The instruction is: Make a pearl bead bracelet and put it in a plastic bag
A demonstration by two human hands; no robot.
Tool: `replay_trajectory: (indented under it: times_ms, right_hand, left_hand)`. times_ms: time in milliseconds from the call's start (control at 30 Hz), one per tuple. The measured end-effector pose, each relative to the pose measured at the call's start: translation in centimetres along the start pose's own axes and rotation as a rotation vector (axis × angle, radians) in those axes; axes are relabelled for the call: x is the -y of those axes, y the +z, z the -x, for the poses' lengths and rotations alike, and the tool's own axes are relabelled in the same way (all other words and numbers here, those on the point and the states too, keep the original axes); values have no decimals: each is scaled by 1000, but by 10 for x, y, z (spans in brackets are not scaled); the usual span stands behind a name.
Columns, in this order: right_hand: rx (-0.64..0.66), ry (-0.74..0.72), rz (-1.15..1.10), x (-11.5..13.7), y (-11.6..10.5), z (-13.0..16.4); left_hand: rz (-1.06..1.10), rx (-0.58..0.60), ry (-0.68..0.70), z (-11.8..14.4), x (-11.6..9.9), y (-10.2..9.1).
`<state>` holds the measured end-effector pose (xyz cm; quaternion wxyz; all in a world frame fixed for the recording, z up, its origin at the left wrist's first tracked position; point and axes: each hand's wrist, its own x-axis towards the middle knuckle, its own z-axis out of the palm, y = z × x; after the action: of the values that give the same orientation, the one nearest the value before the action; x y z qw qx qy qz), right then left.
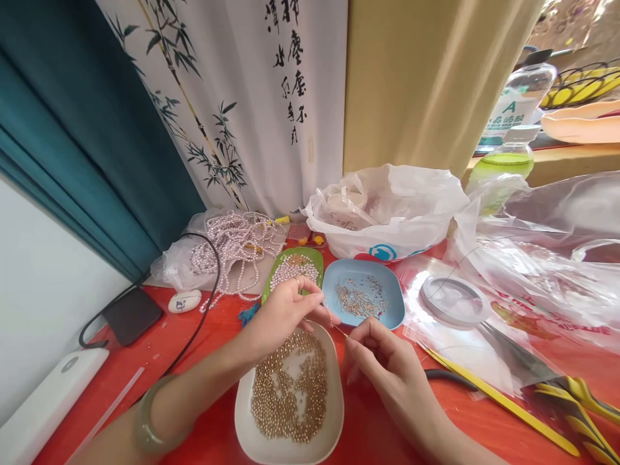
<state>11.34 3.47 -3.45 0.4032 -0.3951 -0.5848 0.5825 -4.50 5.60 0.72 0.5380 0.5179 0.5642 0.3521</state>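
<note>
My left hand [293, 303], a ring on one finger and a bangle on the forearm, pinches a thin thread [340, 331] with what look like tiny beads near the fingertips. The thread's other end is pinched between the thumb and forefinger of my right hand [382, 355]. Under my left hand lies a white tray [338, 420] holding many gold beads [290, 394]. Just beyond the hands, a blue plate [394, 300] bears small metal pins [358, 297]. Partly hidden behind my left hand is a green plate [317, 258] of pale pearl beads [290, 274].
Pink bead strands [232, 245] are heaped at the back left, near a black cable [216, 271]. A white plastic bag [387, 213] stands behind the plates. Yellow tweezers [504, 400], scissors [571, 400] and a clear spool [455, 299] lie on the right.
</note>
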Motion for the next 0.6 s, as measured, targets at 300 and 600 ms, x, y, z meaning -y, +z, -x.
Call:
replay_trajectory:
  times_ms: [300, 600]
  right_hand:
    - [-2, 1, -1, 1, 1, -1]
    - [15, 6, 40, -3, -1, -1]
  left_hand:
    - [3, 24, 4, -3, 3, -3]
    - [-23, 35, -12, 2, -3, -2]
